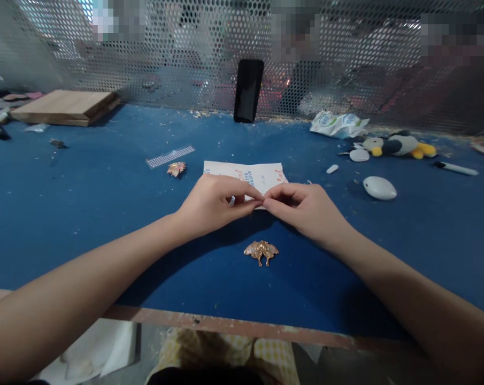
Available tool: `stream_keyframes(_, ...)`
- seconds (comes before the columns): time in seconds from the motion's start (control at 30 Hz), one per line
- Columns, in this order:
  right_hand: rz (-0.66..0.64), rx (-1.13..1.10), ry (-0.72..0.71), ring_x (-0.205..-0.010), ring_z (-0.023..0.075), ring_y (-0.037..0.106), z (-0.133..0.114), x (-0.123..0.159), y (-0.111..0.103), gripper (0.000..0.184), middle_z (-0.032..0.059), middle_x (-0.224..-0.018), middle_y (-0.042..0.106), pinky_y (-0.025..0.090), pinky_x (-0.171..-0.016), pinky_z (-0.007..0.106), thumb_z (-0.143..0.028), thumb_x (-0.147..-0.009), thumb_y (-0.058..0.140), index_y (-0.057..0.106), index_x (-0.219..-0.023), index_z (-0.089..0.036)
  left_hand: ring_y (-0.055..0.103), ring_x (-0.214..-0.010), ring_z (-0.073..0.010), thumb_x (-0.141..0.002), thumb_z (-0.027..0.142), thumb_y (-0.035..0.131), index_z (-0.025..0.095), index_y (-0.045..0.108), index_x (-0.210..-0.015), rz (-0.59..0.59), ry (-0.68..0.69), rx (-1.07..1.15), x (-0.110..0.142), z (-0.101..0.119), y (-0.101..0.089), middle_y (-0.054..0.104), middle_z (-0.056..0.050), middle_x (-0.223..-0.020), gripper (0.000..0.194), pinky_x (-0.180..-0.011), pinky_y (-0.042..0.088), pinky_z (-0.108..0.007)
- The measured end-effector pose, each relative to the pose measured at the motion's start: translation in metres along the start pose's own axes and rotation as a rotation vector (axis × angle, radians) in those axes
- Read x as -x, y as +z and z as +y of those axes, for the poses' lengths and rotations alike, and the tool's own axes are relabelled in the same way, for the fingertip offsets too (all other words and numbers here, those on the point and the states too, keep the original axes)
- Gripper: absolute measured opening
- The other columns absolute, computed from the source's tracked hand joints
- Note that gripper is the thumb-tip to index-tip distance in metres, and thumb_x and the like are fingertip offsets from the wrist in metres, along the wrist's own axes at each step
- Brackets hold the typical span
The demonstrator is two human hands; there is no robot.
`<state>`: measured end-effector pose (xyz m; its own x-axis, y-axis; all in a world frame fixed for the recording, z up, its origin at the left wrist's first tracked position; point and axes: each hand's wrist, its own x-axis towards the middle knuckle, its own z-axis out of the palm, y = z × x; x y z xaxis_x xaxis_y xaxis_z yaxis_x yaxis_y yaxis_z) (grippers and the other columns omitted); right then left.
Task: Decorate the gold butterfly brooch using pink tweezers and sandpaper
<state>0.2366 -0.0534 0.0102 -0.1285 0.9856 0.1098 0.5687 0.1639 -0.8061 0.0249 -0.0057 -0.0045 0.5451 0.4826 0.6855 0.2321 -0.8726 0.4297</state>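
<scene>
1. Head view: left hand (209, 206) and right hand (306, 206) are pinching a tiny, unclear piece together over the white sheet (250, 175)
2. Gold butterfly ornament (261, 251) is lying untouched nearer the table edge, apparently awaiting work

Only 1 view exists: a head-worn camera looking forward and down from close above the near edge of the blue table (85, 214). It faces the perforated metal screen (346, 64) at the table's far side, with both forearms entering from the bottom corners.
</scene>
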Motion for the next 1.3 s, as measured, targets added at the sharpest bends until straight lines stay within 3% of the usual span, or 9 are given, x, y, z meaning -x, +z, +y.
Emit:
stream_keyframes(0.13, 0.003, -0.024, -0.014, -0.063, 0.0147, 0.057, 0.001, 0.0, 0.0, 0.021, 0.0035, -0.072, 0.071, 0.042, -0.057, 0.028, -0.038, -0.083, 0.069, 0.079, -0.08, -0.02, 0.06, -0.055, -0.0047, -0.089, 0.017, 0.073, 0.018, 0.079, -0.092, 0.034, 0.112, -0.099, 0.002, -0.002, 0.0, 0.074, 0.004, -0.069, 0.007, -0.057, 0.044, -0.015)
stream_keyframes(0.33, 0.012, -0.101, -0.063, -0.066, 0.0149, 0.061, -0.002, 0.003, -0.001, 0.018, 0.0023, -0.075, 0.074, 0.047, -0.06, 0.028, -0.04, -0.084, 0.073, 0.079, -0.082, -0.023, 0.06, -0.052, -0.0033, -0.086, 0.017, 0.072, 0.02, 0.075, -0.09, 0.113, 0.164, -0.176, 0.004, -0.001, 0.001, 0.067, 0.009, -0.059, 0.005, -0.056, 0.042, -0.013)
stream_keyframes(0.57, 0.153, -0.073, -0.316, -0.069, 0.0127, 0.063, -0.005, 0.01, -0.001, 0.005, -0.0009, -0.08, 0.075, 0.049, -0.063, 0.027, -0.026, -0.088, 0.072, 0.077, -0.087, -0.025, 0.058, -0.049, -0.0004, -0.083, 0.017, 0.077, 0.018, 0.072, -0.085, 0.22, 0.235, -0.177, 0.003, 0.006, 0.001, 0.06, 0.012, -0.053, 0.006, -0.057, 0.042, -0.008)
stream_keyframes(0.83, 0.222, -0.02, -0.611, -0.07, 0.0128, 0.06, -0.003, 0.014, 0.001, 0.017, -0.0013, -0.08, 0.071, 0.048, -0.065, 0.031, -0.01, -0.086, 0.072, 0.075, -0.095, -0.025, 0.057, -0.05, -0.0012, -0.089, 0.02, 0.073, 0.02, 0.071, -0.09, 0.219, 0.205, -0.173, 0.004, 0.011, -0.001, 0.061, 0.011, -0.056, 0.002, -0.057, 0.043, -0.01)
stream_keyframes(1.3, 0.322, 0.11, -0.746, -0.062, 0.0135, 0.059, -0.008, 0.013, 0.002, 0.017, -0.0029, -0.068, 0.066, 0.048, -0.063, 0.032, -0.009, -0.084, 0.074, 0.075, -0.089, -0.026, 0.059, -0.048, -0.0041, -0.088, 0.019, 0.073, 0.021, 0.072, -0.091, 0.253, 0.198, -0.147, 0.004, 0.015, 0.001, 0.065, 0.009, -0.055, 0.003, -0.056, 0.049, -0.013)
